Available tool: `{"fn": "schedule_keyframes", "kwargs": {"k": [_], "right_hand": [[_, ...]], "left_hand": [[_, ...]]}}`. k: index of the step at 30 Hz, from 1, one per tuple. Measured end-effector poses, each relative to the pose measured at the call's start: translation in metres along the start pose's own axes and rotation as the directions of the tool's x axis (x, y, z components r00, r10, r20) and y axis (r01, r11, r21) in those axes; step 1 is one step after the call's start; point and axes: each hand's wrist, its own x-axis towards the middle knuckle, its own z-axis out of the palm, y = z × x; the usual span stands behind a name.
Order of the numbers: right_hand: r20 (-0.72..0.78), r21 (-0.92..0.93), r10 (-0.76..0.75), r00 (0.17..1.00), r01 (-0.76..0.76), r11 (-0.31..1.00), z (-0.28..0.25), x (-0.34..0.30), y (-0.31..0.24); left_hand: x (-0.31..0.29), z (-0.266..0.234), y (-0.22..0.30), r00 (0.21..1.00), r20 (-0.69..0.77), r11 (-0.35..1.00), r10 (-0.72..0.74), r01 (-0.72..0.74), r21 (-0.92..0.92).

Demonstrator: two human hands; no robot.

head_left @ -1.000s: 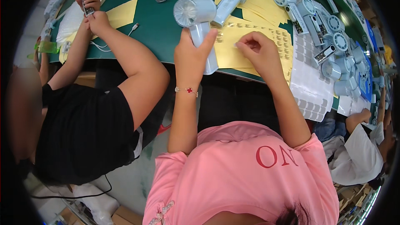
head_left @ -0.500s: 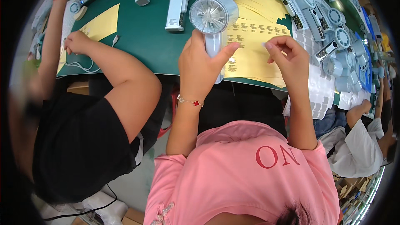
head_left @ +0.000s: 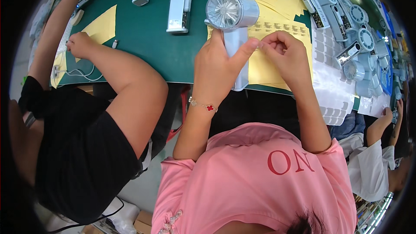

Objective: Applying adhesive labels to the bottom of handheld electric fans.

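My left hand [head_left: 219,63] is wrapped round the handle of a light blue handheld fan [head_left: 236,54], held upright with its clear-fronted round head [head_left: 224,10] at the top. My left thumb stretches across the handle toward the right. My right hand [head_left: 288,56] is closed in a pinch, its thumb and index fingertips meeting the tip of my left thumb. Between those tips shows a tiny pale piece [head_left: 260,45], too small to name. Behind the fan lie yellow sheets [head_left: 277,39] printed with rows of small dark marks.
More handheld fans stand behind mine, one at the centre left [head_left: 178,11]. Several fans [head_left: 357,39] are heaped at the right beside white sheets [head_left: 331,73]. A co-worker's arm [head_left: 125,69] rests at the left, near a white cable [head_left: 82,76] on the green table [head_left: 147,47].
My left hand and the fan have shifted slightly right, the fan's head rising a little. My right hand has come left, and its fingertips now meet my left thumb.
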Motion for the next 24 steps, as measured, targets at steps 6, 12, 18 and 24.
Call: {"fn": "schedule_keyframes", "kwargs": {"k": [6,12,18,24], "right_hand": [[-0.040,-0.142,-0.066,0.997,0.060,0.988,0.007,0.001,-0.001],[-0.032,-0.117,-0.075,0.997,0.070,0.991,0.002,-0.005,-0.002],[-0.075,0.313,0.009,0.997,0.015,0.950,-0.035,-0.028,-0.006],[0.217,0.632,0.003,0.976,-0.143,0.761,-0.045,-0.050,-0.032]], "left_hand": [[0.006,0.001,0.004,1.000,-0.020,0.995,0.014,-0.012,0.098],[0.015,0.005,0.005,0.999,-0.042,0.978,0.009,0.000,0.209],[0.016,-0.001,0.003,1.000,-0.018,0.990,0.019,-0.017,0.142],[0.006,0.001,0.012,0.998,-0.023,0.919,0.050,-0.055,-0.392]]}}
